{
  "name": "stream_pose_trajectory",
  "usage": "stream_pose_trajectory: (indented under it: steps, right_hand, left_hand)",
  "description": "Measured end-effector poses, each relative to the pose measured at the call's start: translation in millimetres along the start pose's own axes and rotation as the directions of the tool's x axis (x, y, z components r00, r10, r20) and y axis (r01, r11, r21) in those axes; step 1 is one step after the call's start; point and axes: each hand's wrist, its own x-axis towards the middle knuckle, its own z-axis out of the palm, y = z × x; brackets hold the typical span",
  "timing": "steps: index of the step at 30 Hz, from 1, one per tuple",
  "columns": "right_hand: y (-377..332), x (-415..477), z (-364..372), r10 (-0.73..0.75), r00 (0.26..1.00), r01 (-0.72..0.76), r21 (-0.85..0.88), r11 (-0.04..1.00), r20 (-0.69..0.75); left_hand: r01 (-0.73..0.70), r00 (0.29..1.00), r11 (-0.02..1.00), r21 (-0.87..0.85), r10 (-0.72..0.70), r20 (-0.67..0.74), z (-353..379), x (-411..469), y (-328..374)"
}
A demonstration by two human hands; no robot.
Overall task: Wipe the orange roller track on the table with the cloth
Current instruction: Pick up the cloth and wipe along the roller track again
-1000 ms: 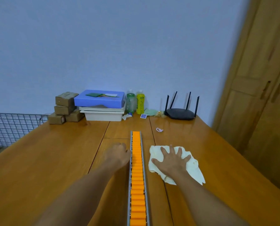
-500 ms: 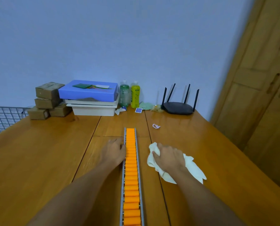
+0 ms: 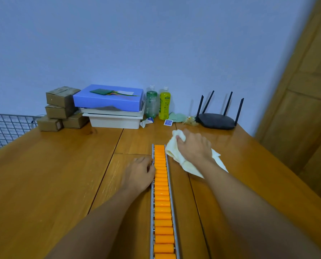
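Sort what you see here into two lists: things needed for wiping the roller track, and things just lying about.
Job: track; cloth; right hand gripping it; left hand against the track.
Lying about: cardboard boxes; blue box; trays; green bottle; yellow bottle; router.

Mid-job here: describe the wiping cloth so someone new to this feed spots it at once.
Find the orange roller track running down the middle of the wooden table. Just right of its far end, the right hand grips the cloth, bunched up. It is pale cream, unlike the green crumpled item at the table's back edge.
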Motion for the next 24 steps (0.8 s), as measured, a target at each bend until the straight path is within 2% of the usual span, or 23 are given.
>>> stream_pose_trajectory:
  steps: [5, 11, 15, 24]
  right_hand:
    - [-48.8, 24.3, 15.8, -0.081, 0.997, 0.081, -0.005, 0.997, -0.004]
    - [-75.6, 27.0, 52.3, -0.183, 0.977, 0.190, -0.061, 0.980, 0.110]
    - [-72.3, 26.3, 71.4, -0.163, 0.973, 0.177, -0.074, 0.981, 0.163]
    - [-56.2, 19.8, 74.6, -0.125, 0.985, 0.130, -0.035, 0.991, 0.121]
  left_hand:
    - [0.008, 1.000, 1.000, -0.015, -0.009, -0.026, 1.0, 0.4, -1.3]
    - [-0.010, 0.999, 1.000, 0.005, 0.010, -0.035, 5.3, 0.3, -4.3]
    - [-0.025, 0.999, 0.999, 0.035, 0.026, -0.044, 5.4, 0.0, -3.4]
    - [-0.024, 0.999, 0.999, 0.037, 0.026, -0.045, 8.1, 0.7, -6.1]
